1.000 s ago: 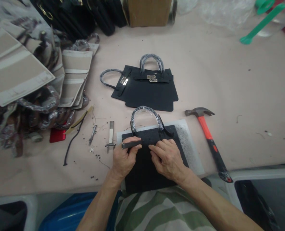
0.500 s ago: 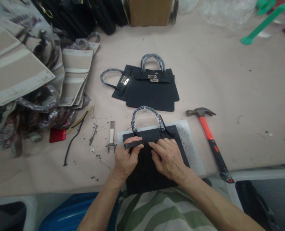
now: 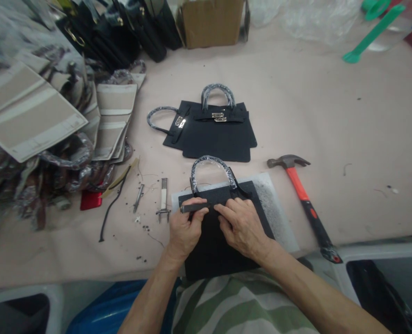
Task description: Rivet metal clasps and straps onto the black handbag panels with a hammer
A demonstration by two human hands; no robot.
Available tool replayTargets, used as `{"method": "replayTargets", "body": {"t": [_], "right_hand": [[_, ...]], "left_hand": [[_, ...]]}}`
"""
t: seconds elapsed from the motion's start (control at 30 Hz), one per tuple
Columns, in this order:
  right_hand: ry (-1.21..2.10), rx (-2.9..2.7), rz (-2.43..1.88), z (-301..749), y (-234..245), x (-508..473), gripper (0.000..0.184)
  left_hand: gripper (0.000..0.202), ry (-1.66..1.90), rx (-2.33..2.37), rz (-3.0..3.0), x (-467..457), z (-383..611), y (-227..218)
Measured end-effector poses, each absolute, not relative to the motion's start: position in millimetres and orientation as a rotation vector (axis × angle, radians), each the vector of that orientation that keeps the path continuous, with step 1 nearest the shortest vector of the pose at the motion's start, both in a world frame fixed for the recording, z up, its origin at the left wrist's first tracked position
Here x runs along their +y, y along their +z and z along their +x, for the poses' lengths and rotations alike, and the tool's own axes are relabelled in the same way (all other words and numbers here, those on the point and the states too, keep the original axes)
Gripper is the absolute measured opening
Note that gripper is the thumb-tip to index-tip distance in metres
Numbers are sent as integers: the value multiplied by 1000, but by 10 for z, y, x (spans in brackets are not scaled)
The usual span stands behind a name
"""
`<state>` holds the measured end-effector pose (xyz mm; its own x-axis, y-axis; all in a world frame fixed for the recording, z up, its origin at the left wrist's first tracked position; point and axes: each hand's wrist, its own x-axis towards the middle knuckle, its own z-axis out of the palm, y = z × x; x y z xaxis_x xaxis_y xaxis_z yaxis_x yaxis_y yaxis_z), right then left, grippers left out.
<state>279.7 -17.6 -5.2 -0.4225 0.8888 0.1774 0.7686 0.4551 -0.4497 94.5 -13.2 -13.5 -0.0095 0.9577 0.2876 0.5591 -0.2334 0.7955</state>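
Observation:
A black bag panel [image 3: 216, 246] with a plastic-wrapped handle [image 3: 212, 167] lies on a white foam pad [image 3: 275, 204] at the table's near edge. My left hand [image 3: 185, 229] is closed around a dark strap [image 3: 193, 208] that runs across the panel's top. My right hand [image 3: 242, 227] rests on the panel beside it, fingers pressed together on the strap's right part. Whether that hand holds anything small is hidden.
A red-handled hammer [image 3: 301, 195] lies right of the pad. Two finished black bag panels [image 3: 214, 132] lie further back. Small metal tools [image 3: 163, 197] lie to the left. Beige panels [image 3: 32, 116] and wrapped handles are piled at the far left. A cardboard box [image 3: 211, 21] stands at the back.
Both hands stay on the strap and panel with only slight finger shifts. The view has tilted a little, so everything sits slightly lower.

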Motion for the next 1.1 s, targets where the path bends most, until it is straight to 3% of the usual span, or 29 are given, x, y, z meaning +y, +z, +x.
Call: {"method": "replayTargets", "body": {"t": [1.1], "right_hand": [[358, -2095, -1391, 2854, -116, -228, 17]], "left_hand": [[12, 1184, 1629, 2008, -126, 1150, -159]]}}
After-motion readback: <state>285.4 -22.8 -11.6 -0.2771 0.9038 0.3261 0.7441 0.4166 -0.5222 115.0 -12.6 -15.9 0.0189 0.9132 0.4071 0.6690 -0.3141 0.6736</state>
